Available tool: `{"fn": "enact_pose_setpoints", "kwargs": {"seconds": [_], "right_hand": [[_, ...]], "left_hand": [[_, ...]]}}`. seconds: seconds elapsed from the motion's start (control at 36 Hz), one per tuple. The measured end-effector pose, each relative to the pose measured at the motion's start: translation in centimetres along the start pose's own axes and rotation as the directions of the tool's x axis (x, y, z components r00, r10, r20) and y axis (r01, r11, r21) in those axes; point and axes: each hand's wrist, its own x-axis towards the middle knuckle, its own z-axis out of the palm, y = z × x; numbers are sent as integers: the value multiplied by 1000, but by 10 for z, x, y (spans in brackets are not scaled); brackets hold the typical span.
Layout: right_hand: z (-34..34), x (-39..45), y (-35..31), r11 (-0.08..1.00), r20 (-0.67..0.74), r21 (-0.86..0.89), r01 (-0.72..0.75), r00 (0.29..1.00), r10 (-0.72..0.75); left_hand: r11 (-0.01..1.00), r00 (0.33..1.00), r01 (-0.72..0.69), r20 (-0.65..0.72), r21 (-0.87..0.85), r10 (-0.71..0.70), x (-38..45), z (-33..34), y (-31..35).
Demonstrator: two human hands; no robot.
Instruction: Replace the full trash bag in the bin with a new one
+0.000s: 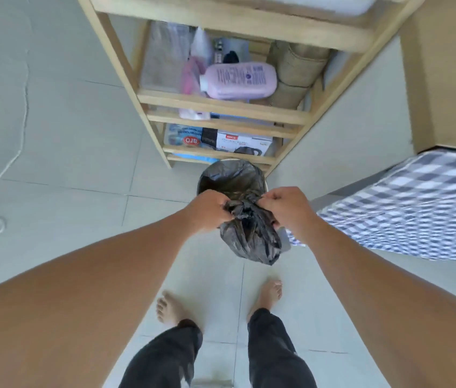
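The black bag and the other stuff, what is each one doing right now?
Black trash bag: out of the bin, bunched at its top, hanging from both hands.
Left hand: closed on the bag's top.
Right hand: closed on the bag's top.
Bin: upright, lined with a dark bag, open.
Pink bottle: lying sideways on the shelf.

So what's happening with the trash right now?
Left hand and right hand gripping tied black bag. Bin already lined. Nothing blocking.
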Motion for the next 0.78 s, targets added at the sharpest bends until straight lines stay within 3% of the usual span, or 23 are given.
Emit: {"fn": "enact_pose_setpoints", "kwargs": {"seconds": [0.19, 0.36, 0.44, 0.56, 0.78], "right_hand": [[8, -68, -108, 989, 53, -117, 87, 995, -81], [24, -111, -183, 973, 172, -92, 211, 966, -193], [41, -131, -221, 934, 273, -136, 331, 918, -286], [75, -172, -267, 830, 448, -165, 532, 791, -418], [149, -274, -313, 584, 713, -166, 795, 506, -486]], "left_hand": [[999, 981, 35, -191, 19, -30, -101, -99, 12], [981, 921, 111, -354, -160, -161, -187, -152, 8], [959, 866, 146, -436, -243, -243, -240, -169, 3], [911, 718, 216, -575, -352, -393, -315, -171, -16], [774, 410, 191, -668, -603, -622, -455, -136, -51]]}}
